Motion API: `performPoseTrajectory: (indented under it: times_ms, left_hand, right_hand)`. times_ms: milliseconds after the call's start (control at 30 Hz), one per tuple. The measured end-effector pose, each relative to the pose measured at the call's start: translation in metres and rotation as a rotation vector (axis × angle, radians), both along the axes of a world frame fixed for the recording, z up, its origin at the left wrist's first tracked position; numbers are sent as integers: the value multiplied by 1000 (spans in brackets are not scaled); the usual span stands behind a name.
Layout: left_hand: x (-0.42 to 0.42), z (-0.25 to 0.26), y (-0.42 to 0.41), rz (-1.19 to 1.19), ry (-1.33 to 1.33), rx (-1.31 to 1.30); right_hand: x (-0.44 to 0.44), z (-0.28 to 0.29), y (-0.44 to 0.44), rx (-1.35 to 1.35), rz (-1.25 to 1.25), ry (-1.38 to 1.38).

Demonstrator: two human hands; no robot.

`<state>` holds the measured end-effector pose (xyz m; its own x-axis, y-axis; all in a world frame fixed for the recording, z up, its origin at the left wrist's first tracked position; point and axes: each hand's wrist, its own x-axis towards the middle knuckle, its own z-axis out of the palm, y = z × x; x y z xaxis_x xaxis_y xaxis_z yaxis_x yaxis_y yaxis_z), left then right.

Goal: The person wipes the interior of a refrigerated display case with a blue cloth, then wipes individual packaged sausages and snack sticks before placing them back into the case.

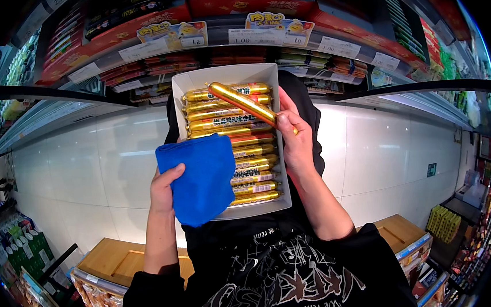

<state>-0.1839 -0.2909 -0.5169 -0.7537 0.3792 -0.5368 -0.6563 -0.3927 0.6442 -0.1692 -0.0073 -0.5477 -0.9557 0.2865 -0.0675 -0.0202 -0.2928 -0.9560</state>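
Observation:
A white cardboard box (224, 71) rests at my lap, holding a column of gold-wrapped sausages (255, 162) laid crosswise. My left hand (164, 188) has a folded blue cloth (202, 178) pinched under its thumb. The cloth covers the lower left part of the box, so the sausages beneath it are hidden. Between the thumb and fingers of my right hand (296, 138) is a single gold-wrapped sausage (241, 103), tilted over the upper part of the box. The right hand is at the box's right wall.
In front of me stands a store shelf (219, 38) with red cartons (148, 20), price tags and packed snacks. White floor tiles (74, 175) lie on both sides. Wooden display stands (111, 257) with packaged goods are behind me, left and right.

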Motion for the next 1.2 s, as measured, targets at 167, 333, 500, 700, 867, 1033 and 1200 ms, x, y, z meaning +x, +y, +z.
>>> performPoseTrajectory:
  times_ms: [167, 333, 500, 700, 867, 1033, 1200]
  left_hand:
    - [7, 4, 6, 3, -7, -48]
    - [26, 3, 31, 31, 26, -25]
    - [13, 4, 34, 7, 18, -40]
    - [-6, 13, 28, -82, 14, -122]
    - [-12, 27, 11, 88, 32, 172]
    - [-16, 30, -4, 284, -54, 34]
    - [-25, 28, -10, 266, 6, 52]
  right_hand:
    - [11, -5, 6, -39, -29, -83]
    - [15, 12, 26, 36, 39, -13]
    - [19, 6, 25, 148, -10, -51]
    - [15, 10, 30, 46, -69, -126]
    - [22, 16, 35, 295, -123, 2]
    - [23, 48, 22, 366, -158, -102]
    - [0, 35, 17, 615, -150, 64]
